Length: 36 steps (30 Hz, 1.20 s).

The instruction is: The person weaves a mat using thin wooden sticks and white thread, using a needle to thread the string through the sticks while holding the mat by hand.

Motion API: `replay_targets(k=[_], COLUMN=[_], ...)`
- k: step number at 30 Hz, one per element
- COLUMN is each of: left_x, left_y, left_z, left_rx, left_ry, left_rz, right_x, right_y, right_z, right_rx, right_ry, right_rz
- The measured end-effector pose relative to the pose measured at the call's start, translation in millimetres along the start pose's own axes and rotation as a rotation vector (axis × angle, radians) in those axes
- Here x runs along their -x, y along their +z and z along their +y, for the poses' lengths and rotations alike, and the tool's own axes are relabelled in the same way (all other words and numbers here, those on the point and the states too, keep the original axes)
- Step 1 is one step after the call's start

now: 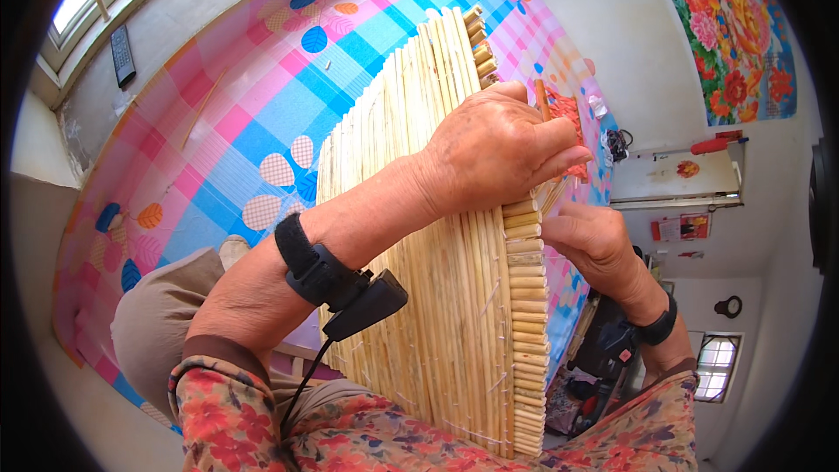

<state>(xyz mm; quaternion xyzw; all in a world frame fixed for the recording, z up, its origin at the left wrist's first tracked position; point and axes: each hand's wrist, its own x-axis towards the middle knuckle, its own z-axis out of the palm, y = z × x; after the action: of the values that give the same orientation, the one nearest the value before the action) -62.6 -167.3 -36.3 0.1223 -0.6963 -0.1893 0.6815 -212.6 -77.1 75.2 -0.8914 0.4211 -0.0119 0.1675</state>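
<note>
A stiff panel of dried plant stalks (419, 301), stitched with pale thread, stands upright on edge before me, leaning against my lap. Cut stalk ends of a crosswise layer line its right edge. My left hand (508, 144) reaches over the panel with curled fingers at that edge; what is inside the fingers is hidden. Close to its knuckles a thin reddish-brown stick (542, 99) shows. Beyond the edge, my right hand (590, 242) is bent beside several thin stalks, its fingertips partly hidden, so its hold cannot be made out.
A plaid sheet (216, 164) covers the bed-like surface under the panel. On it lie a thin stalk (204, 108) and, at the right, a red woven item (569, 119) and a dark bundle (616, 144). A remote control (122, 56) rests on the window ledge.
</note>
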Motion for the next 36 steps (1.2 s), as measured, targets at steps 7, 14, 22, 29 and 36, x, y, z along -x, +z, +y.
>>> replay_targets(k=[7, 14, 22, 29, 36], left_x=[2.2, 1.6, 2.3, 2.5, 2.2], left_y=[0.8, -2.2, 1.3, 0.7, 1.2], left_z=[-0.6, -0.9, -1.1, -2.2, -3.2], left_rx=[0.011, -0.014, 0.014, 0.011, 0.018], left_ry=[-0.008, -0.011, -0.006, -0.001, 0.02], left_rz=[0.008, -0.02, -0.007, -0.041, -0.037], right_x=[-0.4, -1.6, -3.2, -3.7, -12.0], right_y=[2.9, 3.4, 12.7, 12.5, 4.3], right_z=[2.5, 2.0, 2.8, 6.0, 5.7], right_rx=[-0.004, -0.003, -0.039, -0.003, 0.076], right_ry=[-0.002, 0.0, -0.012, -0.026, -0.099], right_rz=[-0.002, -0.009, 0.01, -0.007, -0.031])
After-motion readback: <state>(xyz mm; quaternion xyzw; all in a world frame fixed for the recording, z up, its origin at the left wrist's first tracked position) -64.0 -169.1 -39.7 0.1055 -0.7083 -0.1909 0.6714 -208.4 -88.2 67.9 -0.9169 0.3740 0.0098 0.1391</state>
